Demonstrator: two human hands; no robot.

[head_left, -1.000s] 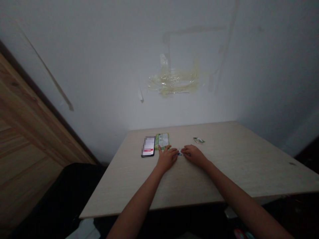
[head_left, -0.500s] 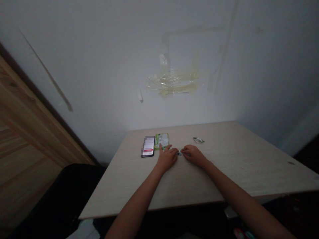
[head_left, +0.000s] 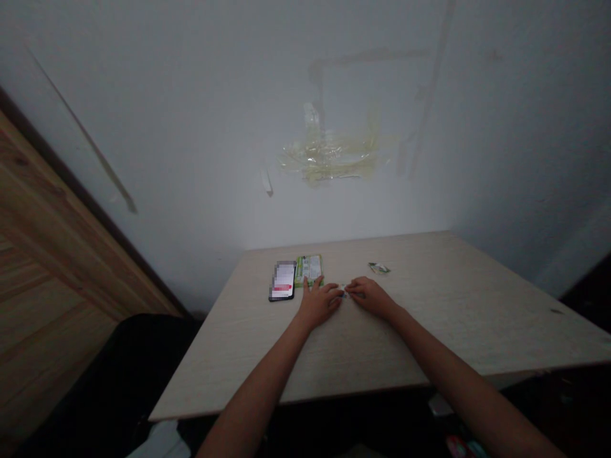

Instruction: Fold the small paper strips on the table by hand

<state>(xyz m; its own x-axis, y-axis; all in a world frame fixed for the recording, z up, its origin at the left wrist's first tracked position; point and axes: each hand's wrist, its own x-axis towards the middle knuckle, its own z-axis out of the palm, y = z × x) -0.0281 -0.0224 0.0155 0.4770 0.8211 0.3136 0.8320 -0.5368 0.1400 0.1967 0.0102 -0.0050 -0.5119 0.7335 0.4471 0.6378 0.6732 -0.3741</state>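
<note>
My left hand (head_left: 319, 301) and my right hand (head_left: 371, 295) rest side by side on a pale wooden table (head_left: 429, 331). Their fingertips meet over a small white and blue item (head_left: 344, 292) that lies between them. Both hands have the fingers curled and pinched on it. It is too small to name. A green printed packet (head_left: 310, 269) lies just beyond my left hand, and a phone (head_left: 283, 280) with a lit screen lies to the left of the packet.
A small torn green and white scrap (head_left: 379, 268) lies farther back on the table. The table stands against a white wall with tape residue (head_left: 329, 156). A wooden panel (head_left: 42, 254) is at the left, and dark cloth (head_left: 119, 375) lies below it.
Both hands stay pinched on the small item. The view has shifted slightly; nothing else moved.
</note>
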